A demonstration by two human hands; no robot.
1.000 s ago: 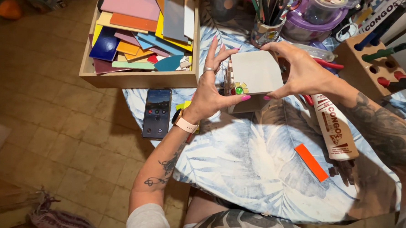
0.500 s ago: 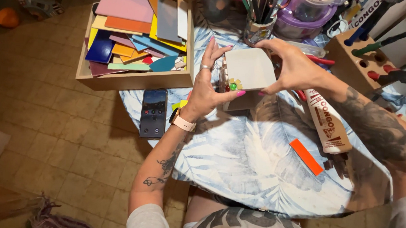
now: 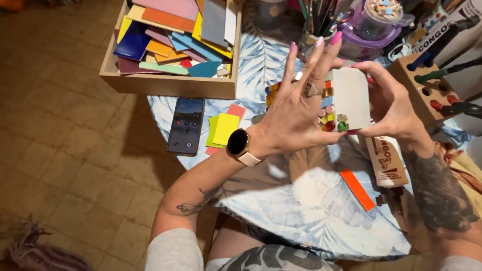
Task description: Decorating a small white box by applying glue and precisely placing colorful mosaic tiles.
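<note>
Bottom of frame: the person's lap and both forearms rise toward centre; a watch (image 3: pixel 238 143) sits on the left wrist.

Lower centre: tabletop (image 3: pixel 303 208) under a pale leaf-print cloth. An orange strip (image 3: pixel 358 189) lies on it at lower right of centre, and a glue tube (image 3: pixel 386 161) lies just beside the right wrist.

Centre: the left hand (image 3: pixel 296 113) is raised with palm open and fingers (image 3: pixel 290 62) spread apart and pointing up; its palm side lies against the decorated face of a small white board (image 3: pixel 352 97). The right hand (image 3: pixel 396 107) has its fingers clamped on the board's right edge and upper corner. The board is held on edge above the tabletop, right of centre, between the two hands. Coloured mosaic pieces (image 3: pixel 331 120) show on its left face; whether the left hand grips the board or only touches it cannot be told.

Left of centre: a dark phone (image 3: pixel 186 125) lies flat, with yellow and pink sheets (image 3: pixel 223 128) just beside it.

Upper left: wooden box (image 3: pixel 167 84) filled with coloured tiles.

Upper right: a cup of brushes (image 3: pixel 317 17), a purple lidded container (image 3: pixel 373 27), and a wooden tool block (image 3: pixel 417 78) with holes.
</note>
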